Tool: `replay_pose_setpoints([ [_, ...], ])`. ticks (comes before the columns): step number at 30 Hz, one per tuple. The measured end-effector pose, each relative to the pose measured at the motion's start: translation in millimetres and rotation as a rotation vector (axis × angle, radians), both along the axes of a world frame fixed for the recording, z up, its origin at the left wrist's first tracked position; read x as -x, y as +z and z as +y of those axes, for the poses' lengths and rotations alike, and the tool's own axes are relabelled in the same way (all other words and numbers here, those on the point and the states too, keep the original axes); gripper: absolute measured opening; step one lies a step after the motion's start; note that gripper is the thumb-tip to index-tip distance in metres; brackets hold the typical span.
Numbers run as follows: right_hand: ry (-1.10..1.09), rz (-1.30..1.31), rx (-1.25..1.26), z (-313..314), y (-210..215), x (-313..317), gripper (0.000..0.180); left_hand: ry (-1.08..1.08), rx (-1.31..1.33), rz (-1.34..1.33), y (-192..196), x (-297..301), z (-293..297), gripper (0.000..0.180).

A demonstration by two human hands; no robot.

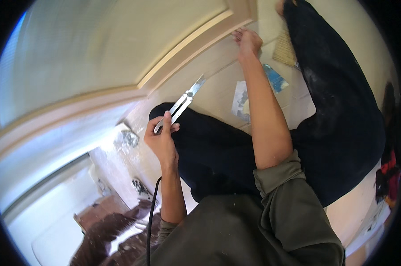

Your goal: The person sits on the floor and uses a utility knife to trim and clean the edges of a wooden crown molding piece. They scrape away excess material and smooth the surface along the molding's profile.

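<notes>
the panel (94, 53) could be nicked if the knife (190, 94), clasped in the left hand (161, 141), is swung; the right hand's (249, 43) hold cannot be told.

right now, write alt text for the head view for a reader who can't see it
The left hand holds a metal knife, blade out, near dark trousers. The right hand is at the edge of a pale frame; a blue card lies on the floor.
</notes>
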State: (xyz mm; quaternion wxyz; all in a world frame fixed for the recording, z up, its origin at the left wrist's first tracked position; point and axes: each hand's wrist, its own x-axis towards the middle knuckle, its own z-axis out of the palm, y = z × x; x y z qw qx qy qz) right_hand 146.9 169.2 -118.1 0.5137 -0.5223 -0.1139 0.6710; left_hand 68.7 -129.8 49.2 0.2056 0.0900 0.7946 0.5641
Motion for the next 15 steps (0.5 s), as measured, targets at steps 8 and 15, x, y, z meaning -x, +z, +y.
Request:
replay_pose_setpoints([
  [8,0.521,0.384,0.051,-70,31,21,0.045,0.101,-0.176,-0.213,-31,0,21,0.026],
  [15,0.894,0.013,-0.293,-58,62,12,0.038,0.127,-0.257,-0.438,-83,1,59,0.026],
])
